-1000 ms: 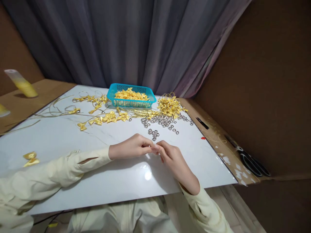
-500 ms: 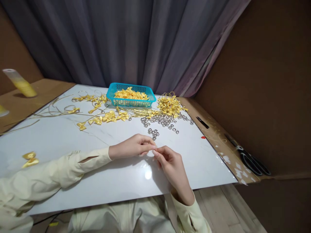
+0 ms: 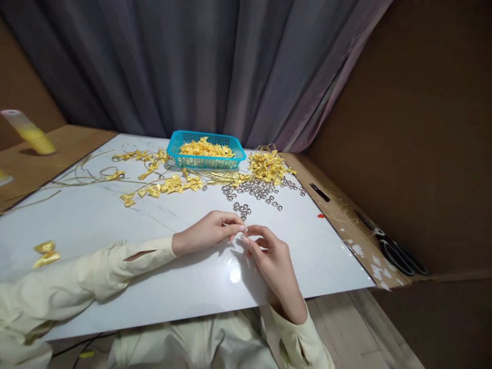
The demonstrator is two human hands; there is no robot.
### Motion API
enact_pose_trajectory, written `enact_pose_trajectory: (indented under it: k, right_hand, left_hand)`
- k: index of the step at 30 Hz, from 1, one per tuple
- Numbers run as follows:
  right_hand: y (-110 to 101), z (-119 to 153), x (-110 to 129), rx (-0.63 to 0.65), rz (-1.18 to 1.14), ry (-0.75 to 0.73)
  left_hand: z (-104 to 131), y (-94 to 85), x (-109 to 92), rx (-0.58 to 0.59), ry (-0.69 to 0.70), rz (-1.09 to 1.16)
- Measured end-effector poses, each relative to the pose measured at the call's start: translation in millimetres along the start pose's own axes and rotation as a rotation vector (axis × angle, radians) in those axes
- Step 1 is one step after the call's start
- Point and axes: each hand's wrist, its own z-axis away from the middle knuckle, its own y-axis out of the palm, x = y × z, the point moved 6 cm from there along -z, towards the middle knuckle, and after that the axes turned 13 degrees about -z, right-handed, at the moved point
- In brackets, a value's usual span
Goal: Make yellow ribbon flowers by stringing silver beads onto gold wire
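Observation:
My left hand (image 3: 213,230) reaches in over the white tabletop (image 3: 161,287), thumb and forefinger pinched at the tips. Whatever lies in that pinch is too small to make out. Right beside it is my right hand (image 3: 271,251), its thumb and forefinger slightly apart and curved around the left fingertips; I cannot tell whether they touch something small. Just beyond the fingers lies a small cluster of silver beads (image 3: 241,209). Farther back a larger spread of silver beads (image 3: 259,189) sits below a heap of yellow ribbon bows (image 3: 267,166) on gold cord.
A blue plastic basket (image 3: 207,163) full of yellow bows stands at the back. More bows (image 3: 172,185) and loose gold cords (image 3: 84,179) lie left of centre. Two bows (image 3: 46,254) rest near my left sleeve. Black scissors (image 3: 395,253) and a small black tool (image 3: 320,192) lie at right.
The right forefinger has lifted and opened away from its thumb. My left hand has stayed nearly in place, still pinched.

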Motion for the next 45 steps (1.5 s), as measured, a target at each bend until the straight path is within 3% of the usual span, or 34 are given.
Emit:
enact_pose_trajectory:
  k: [4, 11, 18, 27, 34, 45]
  right_hand:
    - [4, 0, -6, 0.064, -0.071, 0.066]
    - [3, 2, -5, -0.006, 0.007, 0.006]
    - [5, 3, -4, 0.026, 0.034, 0.010]
    - [-4, 3, 0, -0.019, 0.097, 0.030]
    - [2, 3, -6, -0.010, 0.081, 0.159]
    - [7, 5, -7, -0.117, -0.070, 0.105]
  left_hand:
    - [-1, 3.3, 2, 0.039, -0.007, 0.010]
    - [-2, 2.5, 6, -0.009, -0.038, 0.045]
    - [-3, 1.6, 9, -0.034, -0.056, 0.053]
    - [0, -0.8, 8, -0.134, -0.016, -0.059]
    - [1, -1.3, 8, -0.197, 0.021, -0.038]
    - [6, -2.3, 7, -0.304, 0.024, 0.005]
